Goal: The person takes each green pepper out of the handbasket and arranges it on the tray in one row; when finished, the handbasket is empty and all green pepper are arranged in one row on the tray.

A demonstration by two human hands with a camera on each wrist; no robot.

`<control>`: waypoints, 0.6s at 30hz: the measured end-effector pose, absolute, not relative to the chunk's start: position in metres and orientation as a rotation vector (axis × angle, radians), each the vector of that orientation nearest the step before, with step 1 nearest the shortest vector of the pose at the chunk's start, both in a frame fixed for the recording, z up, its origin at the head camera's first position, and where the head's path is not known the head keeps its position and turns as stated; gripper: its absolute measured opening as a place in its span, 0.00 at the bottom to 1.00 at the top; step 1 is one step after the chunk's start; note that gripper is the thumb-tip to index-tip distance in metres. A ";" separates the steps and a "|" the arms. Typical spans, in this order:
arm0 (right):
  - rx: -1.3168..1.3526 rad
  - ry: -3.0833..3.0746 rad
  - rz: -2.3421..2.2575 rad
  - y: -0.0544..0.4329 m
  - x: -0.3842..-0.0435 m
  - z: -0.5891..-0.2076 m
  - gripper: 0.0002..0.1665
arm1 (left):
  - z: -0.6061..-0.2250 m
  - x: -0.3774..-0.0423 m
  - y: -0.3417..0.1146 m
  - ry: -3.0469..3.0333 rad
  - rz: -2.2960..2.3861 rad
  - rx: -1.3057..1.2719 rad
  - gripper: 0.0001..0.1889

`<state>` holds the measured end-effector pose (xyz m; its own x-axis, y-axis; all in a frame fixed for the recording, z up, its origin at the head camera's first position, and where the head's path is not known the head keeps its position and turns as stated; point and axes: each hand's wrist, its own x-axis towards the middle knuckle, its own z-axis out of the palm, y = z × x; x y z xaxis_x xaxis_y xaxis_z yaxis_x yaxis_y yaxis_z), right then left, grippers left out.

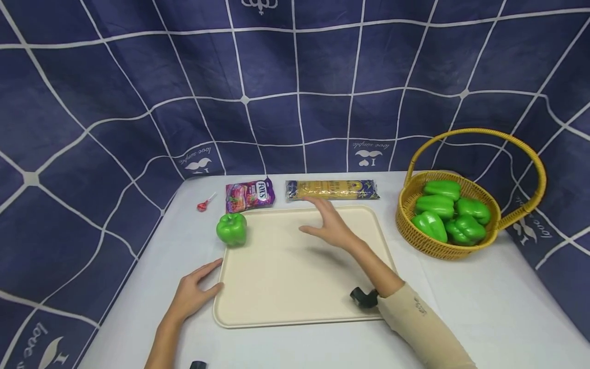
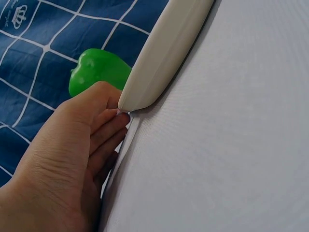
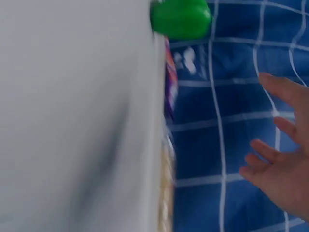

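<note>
A cream rectangular tray (image 1: 276, 277) lies on the white table. One green bell pepper (image 1: 232, 229) sits at its far left corner, over the rim. My left hand (image 1: 192, 293) is beside the tray's left edge, thumb and fingertips at the rim, fingers relaxed; in the left wrist view the thumb meets the tray's edge (image 2: 166, 53). Above the tray's far middle hovers my right hand (image 1: 333, 225), thumb and fingers spread apart and holding nothing. The right wrist view is blurred, but the space between its thumb and fingers shows no object.
A wicker basket (image 1: 424, 248) with a tall handle holds several green bell peppers (image 1: 465, 229) at the right. Behind the tray lie a purple Fox's candy bag (image 1: 251, 196) and a long yellow-and-blue packet (image 1: 332, 189). A red lollipop (image 1: 202, 206) is at the far left.
</note>
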<state>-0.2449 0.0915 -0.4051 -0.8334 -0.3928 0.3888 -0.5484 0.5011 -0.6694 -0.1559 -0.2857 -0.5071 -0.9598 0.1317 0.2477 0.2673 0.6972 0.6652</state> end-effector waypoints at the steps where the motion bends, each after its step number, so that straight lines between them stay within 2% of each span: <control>1: 0.797 -2.544 1.203 0.107 -0.243 -0.402 0.42 | -0.507 -0.156 -0.286 -2.724 -1.110 -0.324 0.30; 9: 0.414 -2.449 1.006 0.235 -0.223 -0.382 0.34 | -0.506 -0.156 -0.286 -2.738 -1.079 -0.333 0.29; 13: 0.247 -2.475 0.964 0.285 -0.213 -0.383 0.34 | -0.505 -0.155 -0.286 -2.733 -1.087 -0.332 0.29; 18: 0.162 -2.569 0.933 0.321 -0.202 -0.394 0.38 | -0.506 -0.156 -0.287 -2.735 -1.112 -0.336 0.29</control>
<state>-0.2023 0.3210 -0.3936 -0.9128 0.0271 0.4074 -0.2406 0.7705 -0.5903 -0.1559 -0.2867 -0.5059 -0.9601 0.1434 0.2399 0.2702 0.6965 0.6647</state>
